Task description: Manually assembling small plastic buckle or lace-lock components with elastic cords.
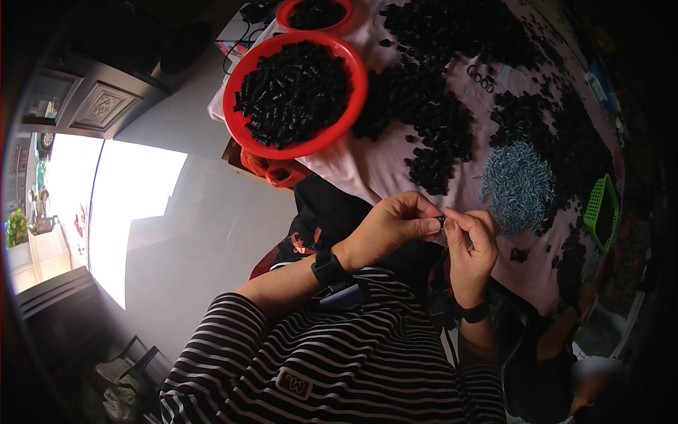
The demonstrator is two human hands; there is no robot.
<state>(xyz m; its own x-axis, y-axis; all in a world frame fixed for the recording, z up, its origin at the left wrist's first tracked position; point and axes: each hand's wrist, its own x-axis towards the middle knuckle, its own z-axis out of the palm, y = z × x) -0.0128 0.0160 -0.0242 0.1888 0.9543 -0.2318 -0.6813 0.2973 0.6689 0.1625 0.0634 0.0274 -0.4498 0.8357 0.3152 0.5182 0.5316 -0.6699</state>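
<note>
My left hand [392,225] and my right hand [472,247] meet at the near edge of the cloth-covered table. Between their fingertips is a small black part [441,220], mostly hidden by the fingers. The left thumb and forefinger pinch it from one side, and the right thumb and forefinger close on it from the other. Just beyond my right hand lies a heap of small bluish metal screws [519,185]. Loose black plastic pieces [431,127] are spread over the pink cloth [360,166] beyond both hands.
A red basin [357,106] full of short black pieces stands at the table's left edge, with a smaller red basin [284,15] behind it. A green plastic basket [600,212] is at the right. Another person's arm [558,339] shows at the lower right.
</note>
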